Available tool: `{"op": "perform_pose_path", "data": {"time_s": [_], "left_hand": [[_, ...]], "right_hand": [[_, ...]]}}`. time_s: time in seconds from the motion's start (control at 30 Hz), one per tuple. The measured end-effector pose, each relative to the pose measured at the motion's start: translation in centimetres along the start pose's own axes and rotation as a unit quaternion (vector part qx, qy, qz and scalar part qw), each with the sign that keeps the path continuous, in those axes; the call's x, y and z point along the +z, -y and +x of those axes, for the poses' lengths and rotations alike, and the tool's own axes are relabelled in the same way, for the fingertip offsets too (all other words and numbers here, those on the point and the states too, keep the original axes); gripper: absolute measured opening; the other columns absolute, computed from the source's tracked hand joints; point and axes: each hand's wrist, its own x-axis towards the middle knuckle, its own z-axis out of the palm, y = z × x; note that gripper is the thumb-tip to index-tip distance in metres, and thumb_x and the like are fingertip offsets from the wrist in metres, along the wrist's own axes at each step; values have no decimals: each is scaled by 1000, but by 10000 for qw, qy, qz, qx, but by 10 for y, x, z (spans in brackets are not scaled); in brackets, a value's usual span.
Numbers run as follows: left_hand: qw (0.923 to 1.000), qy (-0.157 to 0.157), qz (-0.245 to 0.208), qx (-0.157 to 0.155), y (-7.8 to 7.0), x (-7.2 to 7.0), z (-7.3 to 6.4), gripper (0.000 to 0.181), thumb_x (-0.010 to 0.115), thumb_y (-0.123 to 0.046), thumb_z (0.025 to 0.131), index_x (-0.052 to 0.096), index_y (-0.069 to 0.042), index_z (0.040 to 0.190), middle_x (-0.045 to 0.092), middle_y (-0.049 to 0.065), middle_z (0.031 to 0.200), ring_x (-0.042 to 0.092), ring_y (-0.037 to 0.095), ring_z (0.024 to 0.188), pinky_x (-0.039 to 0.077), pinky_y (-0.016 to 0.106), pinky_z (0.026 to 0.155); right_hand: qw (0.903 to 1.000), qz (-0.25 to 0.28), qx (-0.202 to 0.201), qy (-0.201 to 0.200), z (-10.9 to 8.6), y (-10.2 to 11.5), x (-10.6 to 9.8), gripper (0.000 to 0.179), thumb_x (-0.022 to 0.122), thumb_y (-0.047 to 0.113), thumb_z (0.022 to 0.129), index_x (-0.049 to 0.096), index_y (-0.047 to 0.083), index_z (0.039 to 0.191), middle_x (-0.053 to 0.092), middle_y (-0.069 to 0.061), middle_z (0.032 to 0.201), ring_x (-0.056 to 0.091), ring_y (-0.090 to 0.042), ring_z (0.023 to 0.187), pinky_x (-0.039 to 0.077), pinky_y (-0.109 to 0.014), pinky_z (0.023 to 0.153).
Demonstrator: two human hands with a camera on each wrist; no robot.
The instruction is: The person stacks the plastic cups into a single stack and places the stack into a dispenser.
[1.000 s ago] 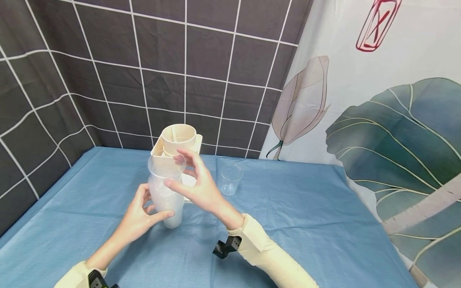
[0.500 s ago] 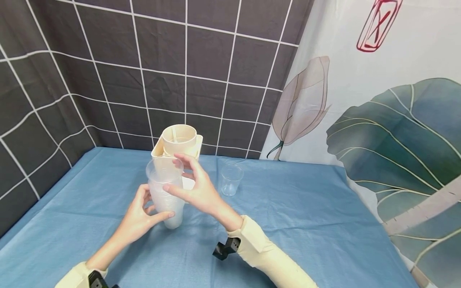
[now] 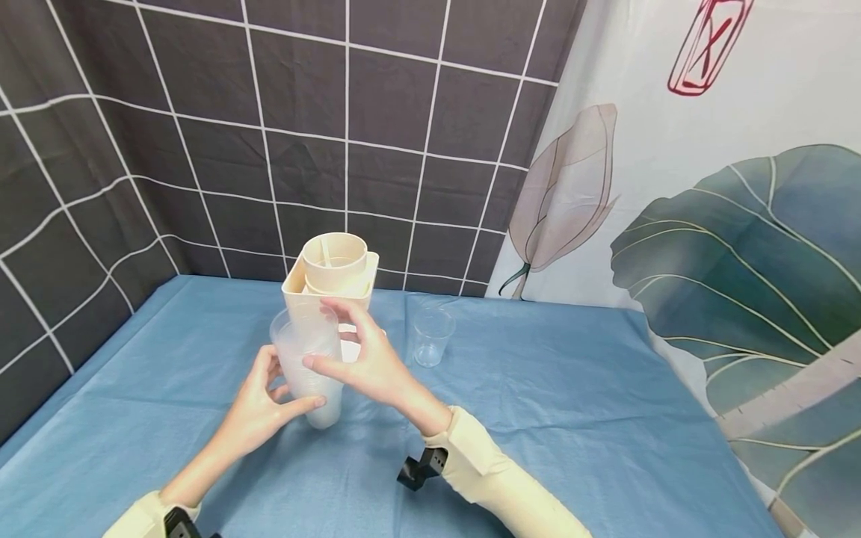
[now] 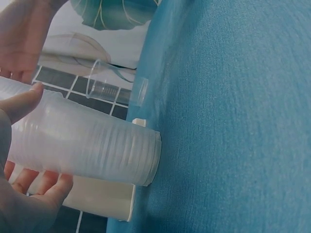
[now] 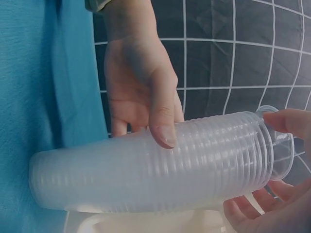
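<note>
A tall stack of nested clear plastic cups [image 3: 303, 370] stands on the blue cloth, leaning slightly. My left hand [image 3: 258, 411] grips its lower part, thumb on the near side and fingers round the left. Higher up, my right hand [image 3: 363, 362] holds the uppermost plastic cup [image 5: 282, 158] near its rim, between thumb and fingers. In the right wrist view that cup sits inside the stack, its rim standing a little out from the rims below. The left wrist view shows the stack's base [image 4: 148, 160] at the cloth.
Directly behind the stack stands a cream plastic holder [image 3: 336, 273] with a round tube on top. A single clear cup [image 3: 433, 340] stands upright to the right. The blue cloth [image 3: 538, 418] covers the table, with a dark grid-patterned curtain [image 3: 303, 172] behind.
The uppermost cup has sunk deeper into the stack, and my right hand has moved down slightly with it. My left hand has stayed in place around the lower part.
</note>
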Motion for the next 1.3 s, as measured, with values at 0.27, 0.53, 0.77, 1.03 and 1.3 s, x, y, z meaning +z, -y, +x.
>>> {"op": "perform_pose_path", "data": {"time_s": [0.27,0.53,0.77,1.03,1.3], "left_hand": [[10000,32,-37,-6,-1,0,0,70,81,-15,77,33,-8,127,51,8,127,45,-7,110,44,62,95],[10000,37,-52,-34,0,0,-1,70,81,-14,77,33,-8,127,50,8,127,44,-7,110,43,63,96],[10000,-7,-78,41,0,1,-1,70,81,-12,76,33,-6,126,50,8,125,45,-7,109,44,61,95],[9999,-106,51,88,0,2,-1,70,82,-10,74,34,-4,125,50,4,121,46,-9,107,46,55,94],[10000,-39,-13,-1,-1,1,0,71,82,-12,75,33,-5,126,50,10,125,44,-7,109,44,60,96]], "right_hand": [[10000,23,17,42,-1,-3,0,67,74,12,81,42,12,140,51,-7,139,47,-17,129,44,-28,104],[9999,66,98,48,-3,-5,0,67,74,14,81,43,13,140,50,-6,140,47,-15,130,44,-25,103],[9999,46,115,-17,-3,-5,1,62,72,13,83,44,10,139,50,-8,139,49,-18,128,45,-30,104],[9999,88,145,14,-3,-7,1,55,67,12,88,46,10,139,50,-8,139,50,-20,126,45,-34,104],[9998,-39,204,19,-2,-7,-1,55,68,14,87,48,8,138,51,-8,140,51,-20,127,44,-35,105]]}}
